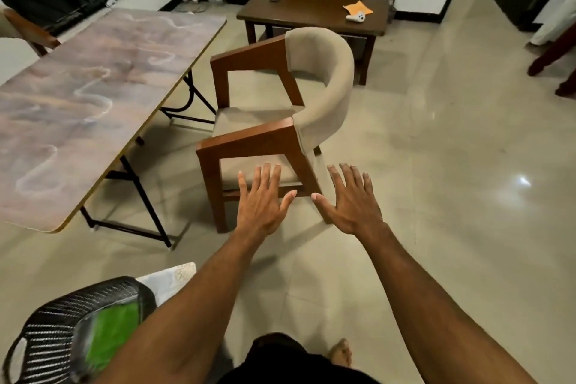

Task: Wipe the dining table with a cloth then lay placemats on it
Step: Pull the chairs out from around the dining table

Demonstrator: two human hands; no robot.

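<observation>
The dining table (93, 78), a long folding table with a marbled pink-grey top and black legs, stretches along the left. Both my arms reach forward over the floor. My left hand (263, 199) and my right hand (350, 199) are spread flat with straight fingers, side by side, holding nothing, in front of an armchair. An orange cloth (358, 8) lies on a low brown table at the back. On a black plastic chair (62, 330) at the bottom left lie a green item (115, 327) and a pale patterned sheet (170, 280), both blurred.
A wooden armchair (274, 109) with beige upholstery stands on the tiled floor right of the dining table. The low brown table (311, 9) at the back also carries a white controller (355, 17). Another chair's arm (31, 31) shows at far left. Dark furniture legs (554, 56) stand at right.
</observation>
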